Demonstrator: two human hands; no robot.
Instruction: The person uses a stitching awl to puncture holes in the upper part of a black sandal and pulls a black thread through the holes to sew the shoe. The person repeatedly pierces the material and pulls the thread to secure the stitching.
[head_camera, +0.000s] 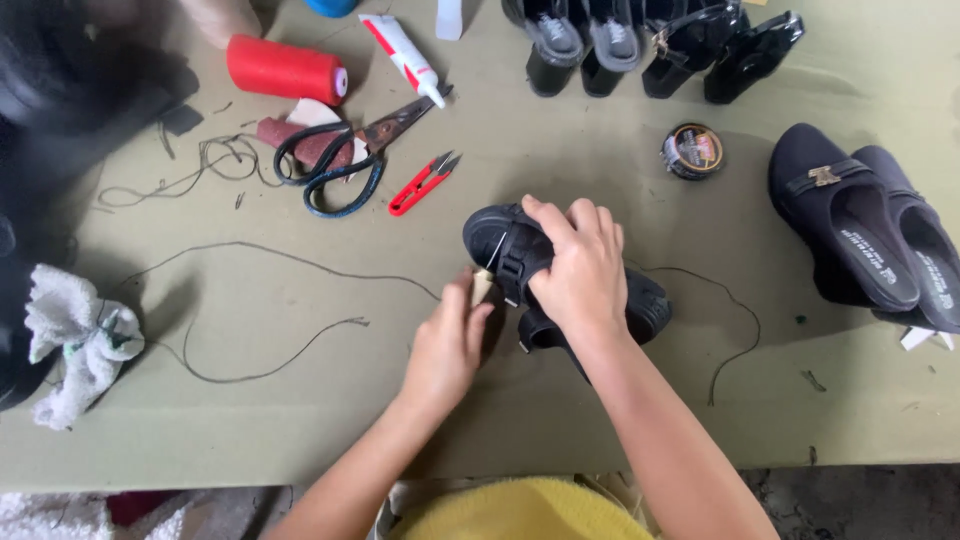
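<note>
A small black shoe (560, 285) lies at the centre of the frame on the olive table (560, 420); the right hand (580, 265) is clamped over its upper, pressing it down; the left hand (450, 345) pinches a pale wooden-handled tool (482, 285) against the shoe's side. The shoe looks light, with a soft, yielding upper and a stiffer sole, so the sole edge seems the firmest hold. A dark thread (270, 310) trails left; red snips (422, 184) and black scissors (340, 160) lie upper left; a round tin (692, 151) sits upper right.
</note>
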